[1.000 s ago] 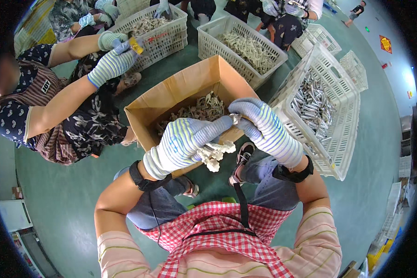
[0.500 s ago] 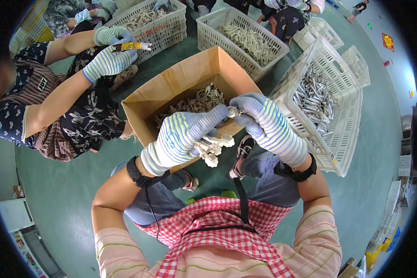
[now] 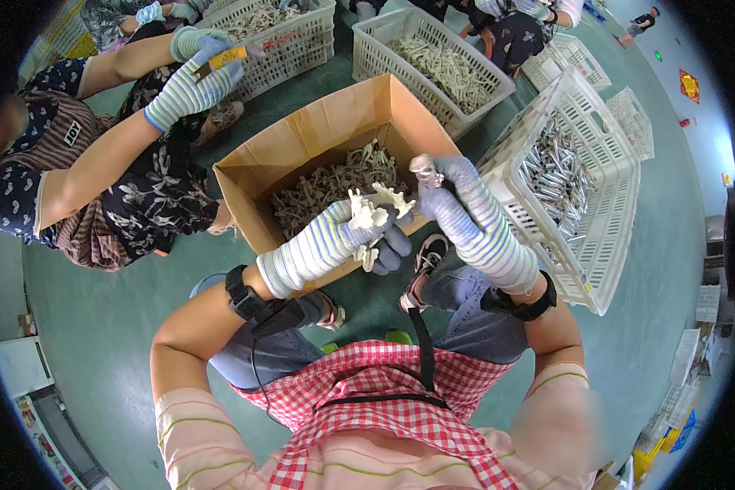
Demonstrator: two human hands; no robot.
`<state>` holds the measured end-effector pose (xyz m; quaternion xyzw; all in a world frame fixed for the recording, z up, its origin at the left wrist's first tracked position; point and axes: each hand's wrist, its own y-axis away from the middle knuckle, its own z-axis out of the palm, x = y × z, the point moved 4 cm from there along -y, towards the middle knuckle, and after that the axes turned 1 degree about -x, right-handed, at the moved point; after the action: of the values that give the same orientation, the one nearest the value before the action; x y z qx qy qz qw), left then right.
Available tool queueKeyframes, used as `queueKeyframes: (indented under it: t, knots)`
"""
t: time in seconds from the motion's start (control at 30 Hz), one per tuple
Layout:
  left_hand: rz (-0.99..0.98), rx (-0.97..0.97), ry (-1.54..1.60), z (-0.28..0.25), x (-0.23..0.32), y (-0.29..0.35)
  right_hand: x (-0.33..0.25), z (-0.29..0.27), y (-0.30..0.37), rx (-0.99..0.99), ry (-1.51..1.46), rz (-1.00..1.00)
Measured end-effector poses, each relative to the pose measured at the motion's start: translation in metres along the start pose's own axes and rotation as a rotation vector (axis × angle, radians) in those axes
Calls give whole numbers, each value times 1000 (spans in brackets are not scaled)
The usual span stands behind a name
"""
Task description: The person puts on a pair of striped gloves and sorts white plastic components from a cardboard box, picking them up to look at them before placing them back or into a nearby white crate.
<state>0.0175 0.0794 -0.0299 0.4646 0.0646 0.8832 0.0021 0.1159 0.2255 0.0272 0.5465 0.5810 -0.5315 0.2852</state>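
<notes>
Both my hands wear striped knit gloves with grey-blue fingers. My left hand (image 3: 335,241) is turned with its palm up above the near side of a cardboard box (image 3: 302,143). Its fingers curl round several pale, knobbly, branched pieces (image 3: 369,214), whose kind I cannot make out. Just right of it, my right hand (image 3: 475,220) is raised near the box's right wall. Between its thumb and fingers it pinches a small shiny piece (image 3: 427,171), too small to name. Dull grey-brown branched pieces (image 3: 318,196) lie heaped in the box.
A white plastic crate (image 3: 596,245) at my right holds shiny metal tube-like parts (image 3: 557,171). Beyond the box, another white crate (image 3: 384,69) holds pale slender pieces. At left sits a co-worker (image 3: 82,180) with gloved hands round a yellow-handled tool (image 3: 227,59).
My hands have moved apart. The left rolled palm up, showing the pale pieces; the right rose slightly with the small shiny piece. The co-worker's hands shifted with the yellow-handled tool.
</notes>
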Motion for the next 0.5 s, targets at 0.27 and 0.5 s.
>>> queueKeyframes:
  t: [0.27, 0.5]
  knots:
    - [-49, 6, -111, 6, -4, -3, 6, 12, -1, -168, -85, 258]
    - [5, 76, 25, 3, -4, -2, 5, -5, -6, 86, -167, 356]
